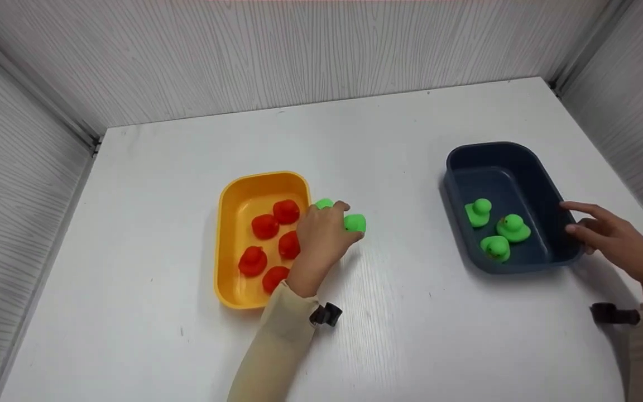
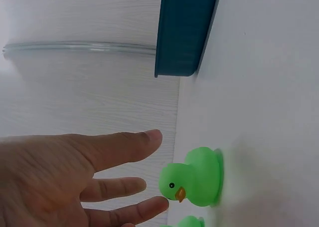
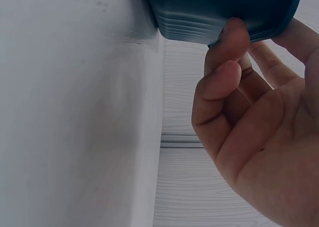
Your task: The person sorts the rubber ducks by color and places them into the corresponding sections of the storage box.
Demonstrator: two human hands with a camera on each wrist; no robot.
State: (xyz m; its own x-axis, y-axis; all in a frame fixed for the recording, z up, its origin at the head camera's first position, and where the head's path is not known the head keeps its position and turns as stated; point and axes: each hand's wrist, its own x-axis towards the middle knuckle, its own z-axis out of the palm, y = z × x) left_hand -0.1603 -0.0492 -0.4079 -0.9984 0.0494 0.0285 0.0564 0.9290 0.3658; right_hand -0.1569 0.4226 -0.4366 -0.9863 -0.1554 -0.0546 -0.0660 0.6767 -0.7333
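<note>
My left hand [image 1: 324,234] reaches over the right rim of a yellow bin [image 1: 220,245], fingers spread above two green rubber ducks. The left wrist view shows the nearer duck [image 2: 202,179] upright on the table, just beyond thumb and fingertips; part of another green duck [image 2: 192,221] shows below it. Several red rubber ducks [image 1: 253,261] lie in the yellow bin, some partly hidden by the hand. My right hand [image 1: 612,240] holds the right wall of a dark blue bin [image 1: 483,180] at its rim, fingers curled against the outside. Three green ducks [image 1: 513,228] sit in that bin.
Both bins stand on a white table [image 1: 388,324], yellow at centre left and dark blue at the right. Wood-grained panels [image 1: 321,56] rise behind the table and along both sides.
</note>
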